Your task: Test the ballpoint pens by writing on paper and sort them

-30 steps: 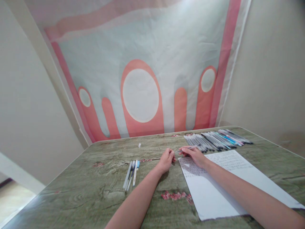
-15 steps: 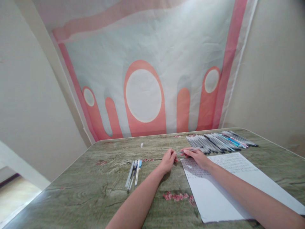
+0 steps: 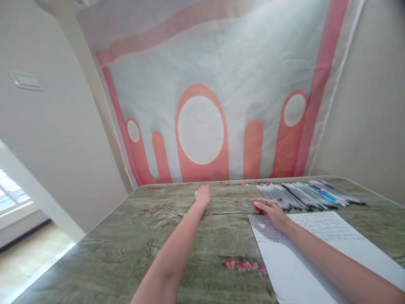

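Note:
My right hand (image 3: 268,210) is closed around a slim clear pen (image 3: 249,204), which it holds nearly level above the near corner of the row of pens. Its wrist rests over a white sheet of paper (image 3: 303,261) with lines of handwriting on its upper part. Farther left, my left hand (image 3: 203,195) reaches toward the back of the table, right beside a small white piece (image 3: 196,193). The fingers of that hand are mostly hidden, so whether they grip the piece does not show. My left forearm covers the spot where a few pens lay.
Many pens (image 3: 297,196), mostly clear with dark ends and some blue, lie side by side behind the paper. The wood-patterned table (image 3: 120,253) has printed pink flowers. A pink and grey hanging (image 3: 202,169) covers the wall behind it.
My left hand has moved left and away, from beside the right hand to the small white piece. The right hand still holds the pen. The view has turned slightly left.

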A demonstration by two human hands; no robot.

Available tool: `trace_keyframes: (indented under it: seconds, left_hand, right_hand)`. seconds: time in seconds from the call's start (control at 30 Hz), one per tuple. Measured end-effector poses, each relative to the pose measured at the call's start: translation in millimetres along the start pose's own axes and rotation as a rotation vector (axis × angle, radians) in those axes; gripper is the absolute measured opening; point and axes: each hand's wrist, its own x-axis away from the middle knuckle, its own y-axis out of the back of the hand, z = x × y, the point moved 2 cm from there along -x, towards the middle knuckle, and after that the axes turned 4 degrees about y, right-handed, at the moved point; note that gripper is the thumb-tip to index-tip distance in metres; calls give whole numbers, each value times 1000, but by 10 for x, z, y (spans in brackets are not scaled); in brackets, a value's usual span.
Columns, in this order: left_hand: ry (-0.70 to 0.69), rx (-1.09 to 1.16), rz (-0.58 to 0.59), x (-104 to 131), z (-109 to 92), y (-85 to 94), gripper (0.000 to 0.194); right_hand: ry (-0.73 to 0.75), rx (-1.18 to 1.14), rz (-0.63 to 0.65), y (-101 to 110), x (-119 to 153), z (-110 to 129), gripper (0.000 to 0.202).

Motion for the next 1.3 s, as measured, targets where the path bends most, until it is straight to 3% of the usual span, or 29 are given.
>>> trace_keyframes:
  seconds: [0.13, 0.33, 0.43, 0.53, 0.67, 0.77, 0.87, 1.0, 1.3]
  left_hand:
    - [93, -102, -26, -147, 280, 204, 23]
    - [152, -157, -34, -120, 444, 231, 16]
    - [97, -122, -50, -125, 335, 196, 15]
    - [39, 44, -29, -63, 61, 8, 16]
    - [268, 1098, 68, 197, -333, -484, 10]
    - [423, 1456, 125, 418, -518, -803, 8]
    - [464, 1556, 127, 551, -567, -926, 9]
    - [432, 1571, 131, 603, -550, -911, 9]
    - [391, 1530, 148, 635, -544, -947, 16]
  right_hand:
    - [-8, -10, -2, -32, 12, 48, 33]
    - [10, -7, 17, -60, 5, 77, 28]
    - [28, 7, 16, -62, 1, 77, 28]
    - [36, 22, 20, -69, 7, 91, 33]
    - [88, 112, 14, -97, 59, 155, 37]
    - [198, 249, 8, -152, 128, 217, 34]
    - [331, 397, 4, -224, 187, 263, 27]
    - [461, 572, 47, -307, 227, 302, 20]
    - [513, 646, 73, -334, 256, 329, 23]
